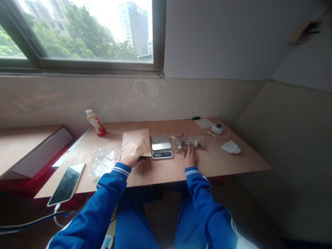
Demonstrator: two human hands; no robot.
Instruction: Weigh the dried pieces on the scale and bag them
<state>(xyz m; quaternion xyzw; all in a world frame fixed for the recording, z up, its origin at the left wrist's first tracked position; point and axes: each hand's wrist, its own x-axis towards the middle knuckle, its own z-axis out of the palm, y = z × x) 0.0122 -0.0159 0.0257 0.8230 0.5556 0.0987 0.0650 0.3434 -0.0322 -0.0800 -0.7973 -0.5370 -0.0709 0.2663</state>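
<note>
A brown kraft paper bag (136, 142) lies on the table left of the scale. My left hand (131, 160) is at its near edge, with the fingers mostly hidden by the paper; it appears to grip the bag there. Something dark shows at the bag's edge beside that hand. My right hand (191, 156) rests with fingers stretched forward and apart on a clear plastic bag (199, 141) of small brown, dark and pale pieces. Between the two hands stands a digital kitchen scale (162, 143) with a bare metal plate.
Crumpled clear plastic (102, 162) and a phone (67, 183) on a cable lie to the left. A red and white bottle (95, 122) stands behind them. To the right are a white dome camera (217, 128), a white tissue (230, 147), paper (203, 123) and a green-handled tool (196, 118).
</note>
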